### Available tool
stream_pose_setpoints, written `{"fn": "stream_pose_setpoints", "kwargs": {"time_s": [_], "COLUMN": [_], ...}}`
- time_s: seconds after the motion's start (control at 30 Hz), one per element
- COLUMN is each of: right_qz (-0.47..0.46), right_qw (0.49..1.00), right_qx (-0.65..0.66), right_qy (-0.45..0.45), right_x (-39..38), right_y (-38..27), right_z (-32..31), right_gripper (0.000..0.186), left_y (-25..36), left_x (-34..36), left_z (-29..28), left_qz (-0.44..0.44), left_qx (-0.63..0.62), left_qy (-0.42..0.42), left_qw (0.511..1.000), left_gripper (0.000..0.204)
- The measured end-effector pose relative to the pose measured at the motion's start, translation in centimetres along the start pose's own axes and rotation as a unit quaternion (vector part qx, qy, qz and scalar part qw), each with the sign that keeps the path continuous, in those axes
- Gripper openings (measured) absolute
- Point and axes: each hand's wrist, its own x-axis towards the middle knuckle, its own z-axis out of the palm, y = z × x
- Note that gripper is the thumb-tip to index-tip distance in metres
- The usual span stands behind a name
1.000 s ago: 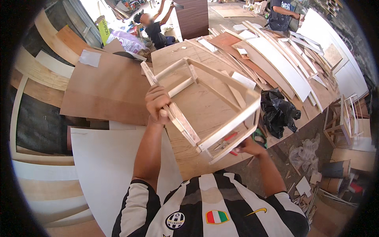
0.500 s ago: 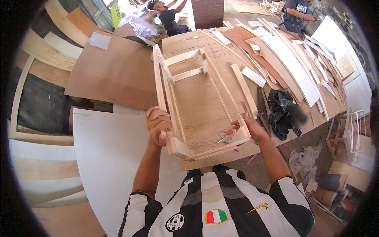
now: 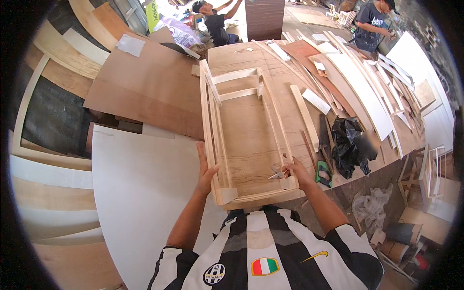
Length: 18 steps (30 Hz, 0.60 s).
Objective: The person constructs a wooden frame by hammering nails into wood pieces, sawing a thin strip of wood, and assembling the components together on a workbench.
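Note:
A light wooden frame [image 3: 224,145], long and open in the middle with crosspieces at the far end, rests on the plywood table [image 3: 241,130]. My left hand [image 3: 206,175] holds its near left side, fingers stretched along the outer face and the thumb at the top edge. Around the near right rail, my right hand [image 3: 297,173] has its fingers curled over to the inside. Pliers [image 3: 276,174] lie within the frame beside those fingers; their handles are partly hidden. A handsaw with a green handle [image 3: 324,175] lies just right of my right hand.
A black plastic bag [image 3: 345,150] and a loose wood strip [image 3: 304,117] lie to the right. Long boards [image 3: 357,84] pile up beyond. A white panel [image 3: 145,193] and a brown sheet [image 3: 145,87] fill the left. Two other people work at the far side.
The wooden frame has come down and shifted a little right, now lying flatter on the table. My left hand's fingers have straightened along its side. The handsaw's handle has come into fuller view.

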Motion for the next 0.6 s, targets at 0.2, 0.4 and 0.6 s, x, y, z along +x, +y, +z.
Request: {"fn": "stream_pose_setpoints", "kwargs": {"time_s": [0.2,0.4,0.6], "right_qz": [-0.010,-0.034,-0.085], "right_qw": [0.997,0.988,0.984], "right_qx": [0.071,0.141,0.128], "right_qy": [0.024,0.042,0.090], "right_x": [0.5,3.0,8.7], "right_y": [2.8,0.6,-0.8], "right_z": [1.6,5.2,8.4], "right_gripper": [0.062,0.059,0.044], "left_y": [-1.1,-5.6,-3.6], "left_x": [1.2,7.6,16.2], "left_z": [-2.4,-4.7,-6.9], "left_qz": [-0.250,-0.267,-0.264], "left_qx": [-0.227,-0.221,0.087], "left_qy": [-0.142,-0.155,-0.193], "left_qw": [0.931,0.925,0.941], "left_gripper": [0.098,0.101,0.062]}}
